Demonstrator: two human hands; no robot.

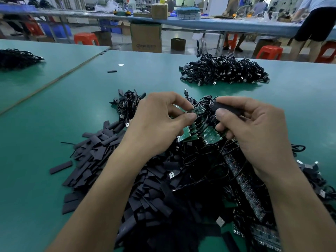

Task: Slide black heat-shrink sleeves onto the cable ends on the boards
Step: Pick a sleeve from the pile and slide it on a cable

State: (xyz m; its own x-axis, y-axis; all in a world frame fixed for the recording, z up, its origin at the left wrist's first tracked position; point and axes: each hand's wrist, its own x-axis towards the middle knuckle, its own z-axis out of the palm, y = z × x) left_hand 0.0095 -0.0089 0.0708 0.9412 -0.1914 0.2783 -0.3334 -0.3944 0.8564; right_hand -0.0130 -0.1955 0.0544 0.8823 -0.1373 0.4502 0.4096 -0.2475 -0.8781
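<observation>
1. The right hand [254, 130] pinches a black heat-shrink sleeve [228, 107] between thumb and forefinger; the sleeve's left end points at the small board and stands just beside it; whether it already sits over a cable end I cannot tell.
2. The left hand [160, 122] grips a small green board [198, 110] by its left end, thumb below and forefinger above; the remaining fingers curl under the palm.
3. Black cables [209, 113] run from the board's right end down between the two hands.
4. Below the hands more green boards [211, 136] lie flat on a tangle of cables, towards the near edge of the green table [54, 124].
5. A heap of loose sleeves [109, 160] spreads under the left forearm, reaching the near edge; one stray sleeve [112, 71] lies alone further back, near the seam in the table.
6. A bundled cable pile [224, 70] rests towards the far edge on the right; a second pile [16, 58] sits at the far left edge.
</observation>
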